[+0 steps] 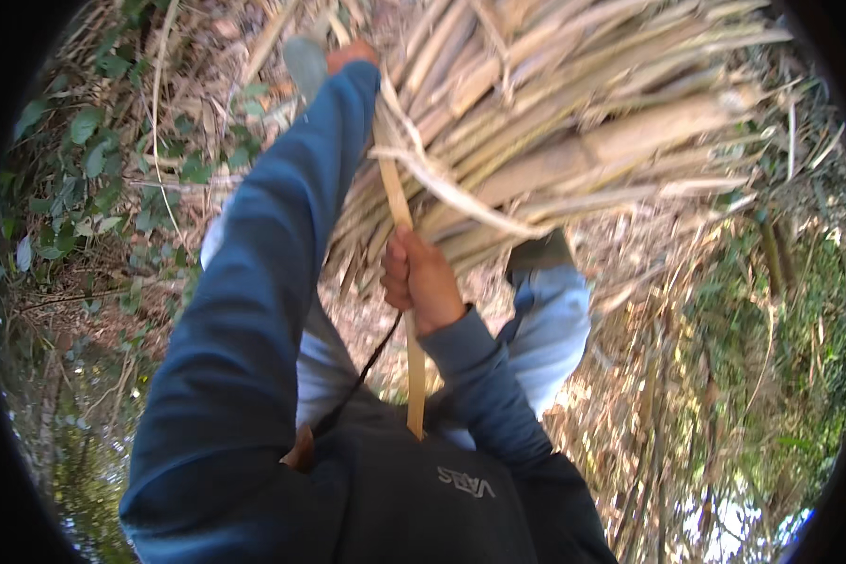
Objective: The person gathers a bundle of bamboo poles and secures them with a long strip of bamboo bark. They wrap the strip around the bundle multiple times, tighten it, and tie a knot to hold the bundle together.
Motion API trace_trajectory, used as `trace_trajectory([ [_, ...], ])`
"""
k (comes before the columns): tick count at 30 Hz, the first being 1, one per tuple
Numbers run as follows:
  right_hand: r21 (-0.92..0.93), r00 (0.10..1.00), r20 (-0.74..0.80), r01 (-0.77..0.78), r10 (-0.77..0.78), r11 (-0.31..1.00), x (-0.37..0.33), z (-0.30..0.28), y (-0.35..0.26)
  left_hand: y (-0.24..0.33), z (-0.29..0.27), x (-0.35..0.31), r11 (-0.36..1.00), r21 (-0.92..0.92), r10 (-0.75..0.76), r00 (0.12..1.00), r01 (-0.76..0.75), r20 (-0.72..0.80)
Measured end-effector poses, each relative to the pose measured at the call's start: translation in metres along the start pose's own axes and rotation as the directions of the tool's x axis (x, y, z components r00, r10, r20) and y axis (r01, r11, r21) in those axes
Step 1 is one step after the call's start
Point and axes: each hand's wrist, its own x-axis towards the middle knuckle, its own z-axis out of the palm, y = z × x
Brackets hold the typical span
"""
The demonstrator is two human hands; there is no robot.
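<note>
My right hand is closed in a fist around a long flat bamboo strip. One end of the strip hangs in front of my chest, and it runs up past my left forearm. My left arm reaches far forward, and my left hand is closed at the strip's far part; its fingers are partly hidden and blurred. A big bundle of dry split bamboo canes lies ahead and to the right of both hands. A pale, frayed band crosses the bundle's near side.
My legs in light jeans straddle the bundle's near end, with a dark boot touching it. A grey-green rounded object is beside my left hand. A black cord hangs below my right hand. Leafy plants grow at left.
</note>
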Motion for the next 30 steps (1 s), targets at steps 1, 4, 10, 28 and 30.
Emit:
trace_trajectory([
  [1, 0.045, 1.000, -0.016, 0.022, -0.022, 0.999, 0.002, 0.009, 0.001, 0.004, -0.009, -0.013, 0.999, -0.036, 0.022, 1.000, -0.021, 0.016],
  [4, 0.051, 0.994, -0.038, 0.100, -0.098, 0.994, -0.007, -0.015, 0.025, 0.024, -0.026, -0.048, 0.984, -0.163, 0.086, 0.992, -0.071, 0.092],
  [10, 0.105, 0.994, 0.091, 0.054, -0.063, 0.993, 0.030, 0.014, 0.007, 0.039, -0.055, 0.032, 0.857, -0.386, -0.318, 0.940, 0.342, 0.127],
  [28, 0.185, 0.984, 0.162, 0.043, -0.074, 0.982, -0.015, -0.020, -0.016, 0.017, 0.011, -0.065, 0.990, -0.009, 0.140, 0.985, -0.140, 0.105],
  [30, 0.173, 0.998, 0.048, -0.034, 0.026, 0.984, -0.001, -0.010, -0.019, 0.073, -0.026, -0.002, 0.906, 0.193, 0.385, 0.923, -0.377, -0.006],
])
